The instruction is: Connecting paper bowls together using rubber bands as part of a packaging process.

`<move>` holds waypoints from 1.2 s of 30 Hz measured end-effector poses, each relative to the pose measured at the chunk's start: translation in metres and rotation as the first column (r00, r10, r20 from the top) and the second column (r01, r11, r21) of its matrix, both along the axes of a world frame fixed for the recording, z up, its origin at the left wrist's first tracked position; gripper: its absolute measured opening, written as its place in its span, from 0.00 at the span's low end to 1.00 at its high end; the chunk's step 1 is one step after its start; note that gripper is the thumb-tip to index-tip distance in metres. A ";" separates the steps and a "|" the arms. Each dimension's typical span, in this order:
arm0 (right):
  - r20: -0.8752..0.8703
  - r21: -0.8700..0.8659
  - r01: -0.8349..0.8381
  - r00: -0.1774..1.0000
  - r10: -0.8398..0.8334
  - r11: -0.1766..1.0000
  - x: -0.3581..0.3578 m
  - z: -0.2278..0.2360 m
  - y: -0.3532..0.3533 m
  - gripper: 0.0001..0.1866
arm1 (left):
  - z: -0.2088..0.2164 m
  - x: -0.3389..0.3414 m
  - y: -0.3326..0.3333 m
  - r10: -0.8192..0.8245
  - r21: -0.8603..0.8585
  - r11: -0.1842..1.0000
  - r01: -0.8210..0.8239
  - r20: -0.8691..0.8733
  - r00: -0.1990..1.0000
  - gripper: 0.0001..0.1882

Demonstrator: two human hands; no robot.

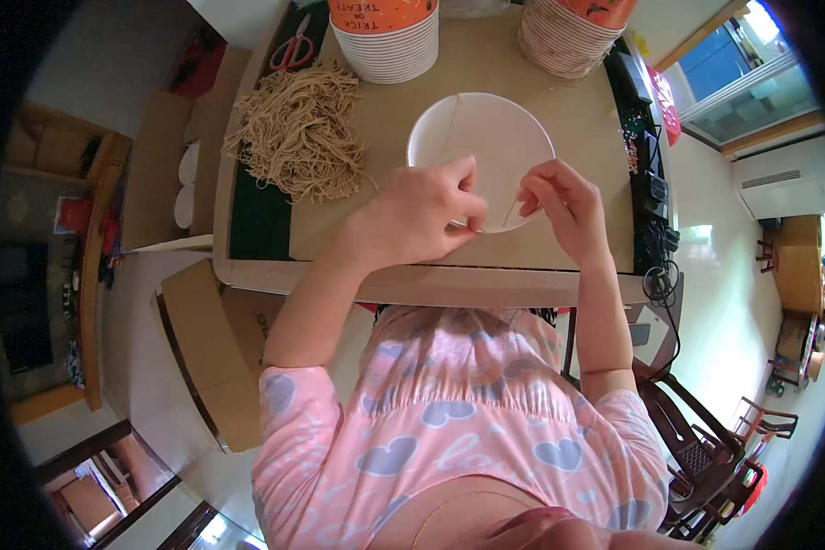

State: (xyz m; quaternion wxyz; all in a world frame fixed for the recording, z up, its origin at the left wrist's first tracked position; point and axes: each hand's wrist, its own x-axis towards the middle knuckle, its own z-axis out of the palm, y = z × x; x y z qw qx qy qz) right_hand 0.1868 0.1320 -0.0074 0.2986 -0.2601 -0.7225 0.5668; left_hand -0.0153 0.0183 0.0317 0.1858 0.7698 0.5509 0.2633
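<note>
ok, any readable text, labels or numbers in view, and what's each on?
Left stack of tubs: dark printed lettering on the orange part, upside down but legible; wording not copied here.
Pink dress: pale script among the grey hearts, partly lost in folds; not copied either.
Right stack of tubs: dark print on orange, no words I can make out.

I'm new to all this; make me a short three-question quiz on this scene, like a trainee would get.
1. Which hand at the white tub is nearer the pile of beige cords?
2. True or false: the red-handled scissors lie inside that tub.
3. How many stacks of orange-and-white tubs stand on the far side of the table: (a) one, (b) two or (c) four?

Key:
1. The left hand.
2. False; they lie beyond the cords, toward the table's far left.
3. (b), two.
</note>
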 end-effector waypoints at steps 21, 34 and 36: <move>-0.012 0.401 0.110 0.993 -0.115 0.909 -0.005 -0.007 -0.026 0.04 | -0.019 0.034 0.006 0.207 -0.186 0.975 -0.121 0.563 0.800 0.05; -0.348 0.352 0.542 0.833 -0.431 0.763 -0.027 -0.028 -0.058 0.07 | -0.022 0.019 0.022 0.603 -0.650 0.706 0.281 0.760 0.243 0.09; -0.361 0.368 0.544 0.831 -0.424 0.754 -0.028 -0.029 -0.057 0.08 | -0.021 0.017 0.022 0.608 -0.661 0.706 0.255 0.750 0.259 0.09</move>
